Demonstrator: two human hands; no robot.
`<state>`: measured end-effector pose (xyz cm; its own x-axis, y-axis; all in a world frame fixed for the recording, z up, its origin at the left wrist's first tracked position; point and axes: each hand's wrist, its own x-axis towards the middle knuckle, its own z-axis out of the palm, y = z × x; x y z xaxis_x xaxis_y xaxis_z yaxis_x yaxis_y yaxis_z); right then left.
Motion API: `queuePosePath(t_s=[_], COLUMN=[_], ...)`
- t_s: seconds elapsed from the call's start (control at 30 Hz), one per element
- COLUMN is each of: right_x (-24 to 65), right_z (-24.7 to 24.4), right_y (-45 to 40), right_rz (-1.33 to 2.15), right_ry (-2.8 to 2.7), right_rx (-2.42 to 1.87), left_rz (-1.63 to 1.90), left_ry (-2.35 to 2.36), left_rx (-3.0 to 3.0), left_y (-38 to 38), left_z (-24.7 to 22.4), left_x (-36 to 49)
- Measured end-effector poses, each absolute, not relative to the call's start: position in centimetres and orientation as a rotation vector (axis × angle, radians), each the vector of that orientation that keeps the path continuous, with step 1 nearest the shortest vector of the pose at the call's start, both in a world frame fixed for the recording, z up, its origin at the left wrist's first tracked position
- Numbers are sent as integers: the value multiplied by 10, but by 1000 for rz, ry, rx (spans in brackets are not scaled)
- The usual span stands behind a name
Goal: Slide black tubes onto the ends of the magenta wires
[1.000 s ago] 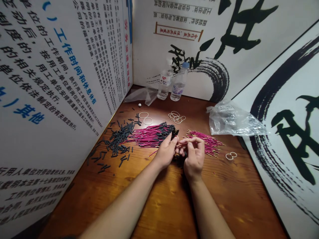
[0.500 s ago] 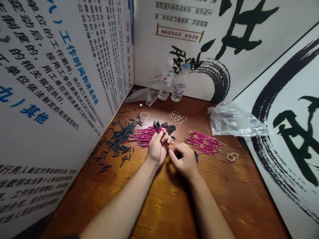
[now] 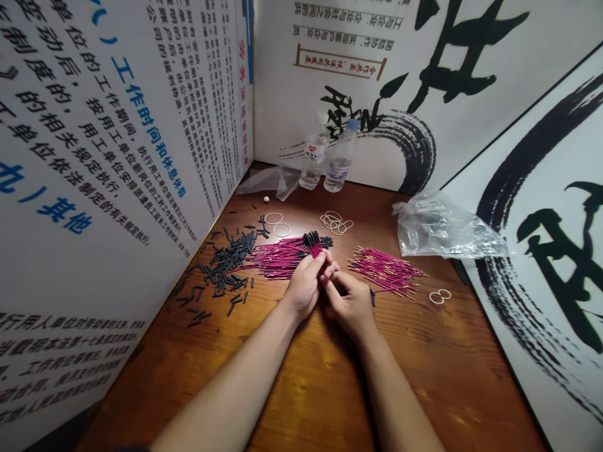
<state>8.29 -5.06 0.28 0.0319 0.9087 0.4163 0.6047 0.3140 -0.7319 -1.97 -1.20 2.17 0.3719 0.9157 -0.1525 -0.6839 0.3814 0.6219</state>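
On the wooden worktop (image 3: 311, 389), the left hand (image 3: 304, 285) touches the right hand (image 3: 351, 301) at its four o'clock. The left grip clamps a bundle of black-tipped magenta wires (image 3: 315, 245), tips toward twelve; the right's closure I cannot tell. Black tubes (image 3: 230, 263) lie at nine.

Held bundle (image 3: 316, 241): lower part is hidden by left grip (image 3: 304, 285).
Black pieces (image 3: 372, 297): partly covered by right grip (image 3: 351, 304).
Forearms (image 3: 230, 376): cut off by bottom edge.
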Motion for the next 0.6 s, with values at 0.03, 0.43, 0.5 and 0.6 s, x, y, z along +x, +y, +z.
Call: queuePosePath(t_s=[0.03,0.43,0.5,0.6], right_x=[83,86,86,85], right_z=[3,8,8,8], right_y=[-51,-56,-56,-56], right_rz=[412,422,406,417], right_ry=[-1661,-1558,-1548,-1529], right_rx=[-1396,-1321,-1323,-1346], left_rz=[1077,999,974,955], left_ry=[532,521,507,505], left_rx=[522,556,571,585], left_y=[-12,-12,-12,-12], left_z=[21,18,17,15], left_x=[-20,-21,-21,-21])
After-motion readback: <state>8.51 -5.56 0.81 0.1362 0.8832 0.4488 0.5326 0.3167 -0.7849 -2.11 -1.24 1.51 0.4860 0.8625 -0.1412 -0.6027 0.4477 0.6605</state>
